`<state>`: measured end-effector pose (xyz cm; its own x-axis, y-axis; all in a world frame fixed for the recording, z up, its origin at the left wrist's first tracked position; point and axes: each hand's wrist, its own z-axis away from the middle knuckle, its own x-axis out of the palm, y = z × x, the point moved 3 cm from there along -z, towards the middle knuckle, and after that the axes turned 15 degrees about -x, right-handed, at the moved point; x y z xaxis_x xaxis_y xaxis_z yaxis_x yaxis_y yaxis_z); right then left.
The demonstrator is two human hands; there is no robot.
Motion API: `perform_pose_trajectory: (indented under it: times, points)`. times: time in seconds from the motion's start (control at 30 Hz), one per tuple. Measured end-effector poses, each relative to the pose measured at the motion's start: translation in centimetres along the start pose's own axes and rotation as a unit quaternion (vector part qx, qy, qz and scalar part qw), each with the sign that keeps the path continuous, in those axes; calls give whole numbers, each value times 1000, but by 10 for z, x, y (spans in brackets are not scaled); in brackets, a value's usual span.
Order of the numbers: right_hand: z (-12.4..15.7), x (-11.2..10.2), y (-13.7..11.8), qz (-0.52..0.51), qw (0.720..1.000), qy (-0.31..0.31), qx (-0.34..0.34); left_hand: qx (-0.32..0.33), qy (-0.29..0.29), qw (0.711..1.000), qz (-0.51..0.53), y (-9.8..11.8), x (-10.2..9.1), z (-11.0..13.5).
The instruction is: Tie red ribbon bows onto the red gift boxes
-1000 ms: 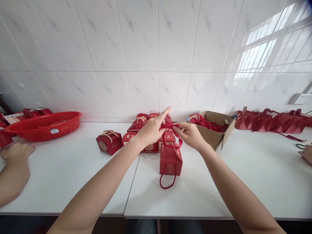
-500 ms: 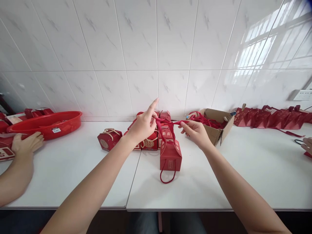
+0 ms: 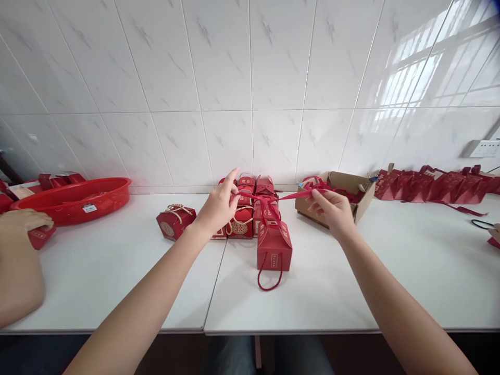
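Observation:
A small red gift box [image 3: 274, 247] with a dark red cord handle [image 3: 269, 288] stands upright on the table in front of me. From its top rises a red ribbon [image 3: 287, 197], knotted above the box and stretched sideways between my hands. My left hand [image 3: 221, 205] pinches one end, its index finger pointing up. At the other side my right hand [image 3: 330, 205] pinches the opposite end between thumb and fingers. Just behind are several more red gift boxes [image 3: 240, 225], partly hidden by my left hand. A box with a beige cord [image 3: 175, 221] sits left of them.
An open cardboard box [image 3: 365, 200] with red ribbons is at the back right, beside a row of red bags [image 3: 433, 187]. A red plastic basin [image 3: 105, 195] stands at left. Another person's hand [image 3: 37, 220] holds a red box there; another hand [image 3: 497, 233] shows at far right.
My hands have moved apart, left hand leftward and right hand rightward, pulling the ribbon ends out wider. The person at left has shifted their arm and the box they hold.

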<state>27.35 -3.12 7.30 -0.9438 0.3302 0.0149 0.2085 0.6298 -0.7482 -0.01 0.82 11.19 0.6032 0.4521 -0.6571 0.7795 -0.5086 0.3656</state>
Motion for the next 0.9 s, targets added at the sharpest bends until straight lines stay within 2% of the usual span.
perform_pose_trajectory:
  times: [0.07, 0.3, 0.4, 0.53, 0.73, 0.9]
  points:
    - [-6, -11, -5, -8, 1000, 27, -1, -7, -11, 1000, 10, -7, 4, 4]
    - [-27, -32, -33, 67, 995, 42, -59, -27, -70, 997, 8, -14, 24, 20]
    - [-30, -43, -35, 85, 993, 59, -54, -28, -98, 995, 17, -18, 33, 27]
    - [-30, -63, -29, 77, 989, 121, -30, -8, -122, 992, 21, -29, 47, 38]
    - [-30, -75, -17, 66, 990, 125, -23, -18, -96, 994, 40, -39, 47, 44]
    - [-25, -67, -18, 61, 993, 104, -18, -76, -45, 993, 84, -25, 29, 29]
